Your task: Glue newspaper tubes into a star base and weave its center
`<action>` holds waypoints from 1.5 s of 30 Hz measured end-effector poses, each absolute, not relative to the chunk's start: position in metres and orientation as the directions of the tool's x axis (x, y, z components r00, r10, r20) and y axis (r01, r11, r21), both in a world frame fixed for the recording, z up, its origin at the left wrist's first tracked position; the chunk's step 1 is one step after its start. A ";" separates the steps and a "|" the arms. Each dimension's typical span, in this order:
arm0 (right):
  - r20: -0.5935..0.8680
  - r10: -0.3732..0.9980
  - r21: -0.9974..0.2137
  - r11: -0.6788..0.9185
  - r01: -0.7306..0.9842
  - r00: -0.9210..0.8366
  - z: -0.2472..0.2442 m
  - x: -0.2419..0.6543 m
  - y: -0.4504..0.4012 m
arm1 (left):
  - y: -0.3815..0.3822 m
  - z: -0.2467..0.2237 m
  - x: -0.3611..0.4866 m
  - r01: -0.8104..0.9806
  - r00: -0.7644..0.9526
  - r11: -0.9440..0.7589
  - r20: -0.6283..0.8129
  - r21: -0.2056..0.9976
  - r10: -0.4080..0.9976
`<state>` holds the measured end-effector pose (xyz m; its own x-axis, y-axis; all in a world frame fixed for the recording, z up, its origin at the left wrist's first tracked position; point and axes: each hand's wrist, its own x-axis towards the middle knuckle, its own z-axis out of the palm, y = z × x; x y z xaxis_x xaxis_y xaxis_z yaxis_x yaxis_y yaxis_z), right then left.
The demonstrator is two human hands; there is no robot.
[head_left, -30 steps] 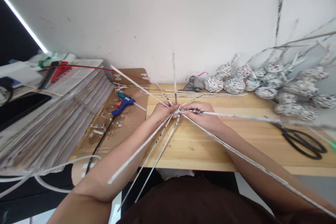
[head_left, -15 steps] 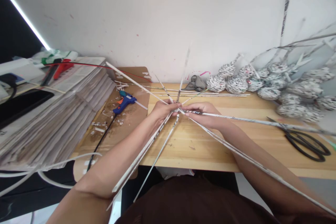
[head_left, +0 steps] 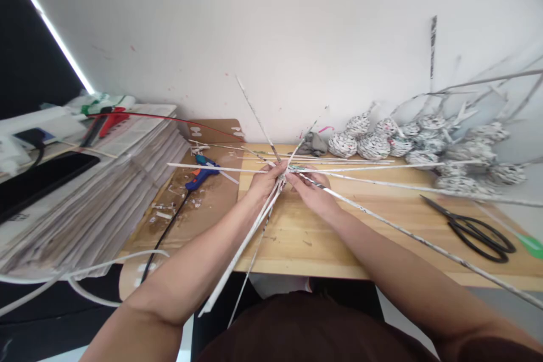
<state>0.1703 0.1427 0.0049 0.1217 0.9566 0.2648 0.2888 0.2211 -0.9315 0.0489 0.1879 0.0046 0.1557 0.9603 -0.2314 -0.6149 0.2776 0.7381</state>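
Note:
Long thin rolled-paper sticks (head_left: 403,231) cross at one point above the wooden table and fan out in several directions. At that crossing, my left hand (head_left: 268,178) pinches the sticks from the left, its thumb on top. My right hand (head_left: 311,185) grips them from the right, close against my left hand, fingers partly hidden under the sticks. Some sticks run down toward my lap, others stretch right past my forearm, and a few point up toward the wall. The exact crossing is small and partly covered by my fingers.
On the left are a newspaper stack (head_left: 139,181), a black phone (head_left: 46,184) and a blue glue gun (head_left: 202,174) on cardboard. Black scissors (head_left: 479,232) lie at the right. Woven paper balls (head_left: 373,147), a grey cloth (head_left: 314,144) and loose sticks (head_left: 348,160) are along the wall.
The crossed sticks have turned in my hands, so they point in different directions. My right hand has shifted slightly inward, and the view has moved a little.

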 end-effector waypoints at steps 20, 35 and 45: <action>0.434 0.891 -0.884 0.393 0.254 0.130 0.081 0.206 0.155 | 0.160 0.051 0.039 -0.489 0.432 0.069 0.173 0.870 0.885; 0.044 0.948 -0.958 0.130 0.257 -0.316 0.112 0.211 0.176 | 0.170 0.029 0.033 -0.492 0.455 0.276 -0.026 0.826 0.890; -0.063 0.978 -0.996 -0.047 0.079 -0.201 0.020 0.216 0.192 | 0.182 0.018 0.029 -0.264 0.515 0.400 -0.222 0.878 0.828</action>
